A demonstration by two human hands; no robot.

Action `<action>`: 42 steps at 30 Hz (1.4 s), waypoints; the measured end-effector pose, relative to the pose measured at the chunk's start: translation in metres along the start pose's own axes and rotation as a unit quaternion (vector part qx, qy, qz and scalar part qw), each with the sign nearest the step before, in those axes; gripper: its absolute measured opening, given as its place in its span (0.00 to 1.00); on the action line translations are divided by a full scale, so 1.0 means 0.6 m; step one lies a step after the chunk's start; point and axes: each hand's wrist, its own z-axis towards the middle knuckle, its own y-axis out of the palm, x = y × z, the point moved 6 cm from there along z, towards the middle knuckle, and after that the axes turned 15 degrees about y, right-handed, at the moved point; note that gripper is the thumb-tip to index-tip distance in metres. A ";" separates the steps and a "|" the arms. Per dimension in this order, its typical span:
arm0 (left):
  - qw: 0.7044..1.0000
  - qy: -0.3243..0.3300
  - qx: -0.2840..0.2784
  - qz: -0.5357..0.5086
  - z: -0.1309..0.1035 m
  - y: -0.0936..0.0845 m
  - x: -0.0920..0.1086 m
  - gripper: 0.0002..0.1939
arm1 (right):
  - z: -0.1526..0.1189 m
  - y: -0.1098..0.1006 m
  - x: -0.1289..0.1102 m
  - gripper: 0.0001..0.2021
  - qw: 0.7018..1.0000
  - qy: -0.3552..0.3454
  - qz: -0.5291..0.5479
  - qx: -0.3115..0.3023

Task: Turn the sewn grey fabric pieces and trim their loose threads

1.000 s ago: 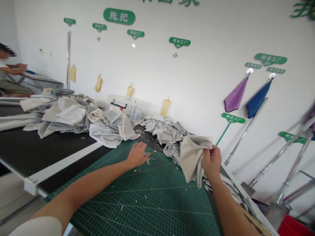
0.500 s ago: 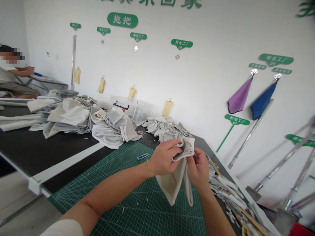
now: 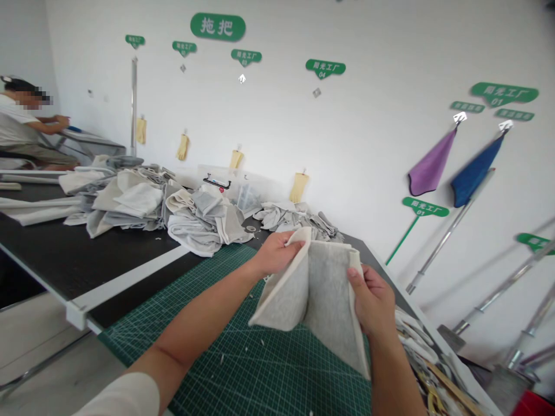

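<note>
A grey-white cloth point(image 3: 327, 283) hangs between my two hands above the green cutting mat point(image 3: 225, 358). My left hand point(image 3: 277, 252) is closed on its upper left part, thumb on the near side. My right hand point(image 3: 373, 294) pinches the right edge, thumb in front and fingers behind. Between the hands the cloth is spread, with a fold running down its middle and its lower corners hanging free. Small white scraps lie on the mat below.
Piles of grey and white cloths point(image 3: 125, 199) cover the table's far side, with a clear plastic box point(image 3: 269, 188) behind. Cut strips and tools point(image 3: 427, 358) lie along the right edge. A person point(image 3: 21, 124) sits at another table, far left. Metal poles point(image 3: 498, 294) lean against the wall.
The hands have moved apart, and the cloth, bunched and folded before, is now spread between them. The view has shifted slightly. The small blue snips on the mat are now hidden.
</note>
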 end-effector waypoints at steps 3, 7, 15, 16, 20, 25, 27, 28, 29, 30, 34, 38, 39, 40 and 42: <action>0.988 -0.039 0.025 -0.148 -0.001 -0.014 -0.005 0.19 | 0.002 -0.018 0.003 0.17 0.997 0.011 0.062 0.055; 0.975 -0.003 0.005 -0.224 -0.002 -0.025 0.009 0.17 | -0.001 -0.031 -0.002 0.18 0.990 -0.008 0.071 0.125; 0.993 -0.042 -0.063 -0.087 -0.009 -0.042 -0.005 0.23 | 0.005 -0.040 -0.003 0.20 0.985 -0.029 0.028 0.167; 0.993 -0.040 -0.056 -0.092 -0.008 -0.046 -0.004 0.22 | 0.004 -0.040 -0.003 0.20 0.985 -0.029 0.026 0.168; 0.993 -0.017 -0.026 -0.111 -0.007 -0.057 0.004 0.17 | 0.002 -0.034 -0.003 0.19 0.989 -0.019 0.013 0.143; 0.989 0.018 -0.049 -0.137 -0.009 -0.055 0.024 0.13 | 0.002 0.001 0.000 0.19 0.998 0.019 0.040 -0.036; 0.984 0.042 -0.059 -0.161 -0.010 -0.054 0.033 0.14 | 0.000 0.010 -0.001 0.19 0.997 0.024 0.010 -0.068; 0.982 0.050 -0.065 -0.172 -0.010 -0.054 0.037 0.16 | -0.001 0.011 -0.001 0.18 0.998 0.021 -0.008 -0.065; 0.980 0.055 -0.072 -0.178 -0.011 -0.054 0.038 0.17 | -0.001 0.010 -0.002 0.18 0.998 0.014 -0.020 -0.052; 0.979 0.057 -0.079 -0.181 -0.011 -0.054 0.039 0.18 | -0.002 0.007 -0.003 0.17 0.999 0.002 -0.021 -0.030; 0.985 0.046 -0.114 -0.125 -0.010 -0.054 0.032 0.19 | -0.008 -0.011 -0.013 0.14 0.996 -0.072 -0.011 0.061; 0.981 0.010 -0.174 0.085 -0.010 -0.045 0.019 0.14 | -0.022 -0.006 -0.033 0.11 0.987 -0.120 -0.078 0.069; 0.974 0.014 -0.177 0.141 -0.009 -0.043 0.019 0.13 | -0.026 -0.002 -0.038 0.11 0.986 -0.124 -0.095 0.063; 0.967 0.026 -0.173 0.185 -0.008 -0.041 0.023 0.12 | -0.030 0.003 -0.043 0.10 0.984 -0.129 -0.110 0.056; 0.959 0.064 -0.157 0.225 -0.009 -0.033 0.035 0.11 | -0.038 0.015 -0.049 0.10 0.980 -0.142 -0.132 0.033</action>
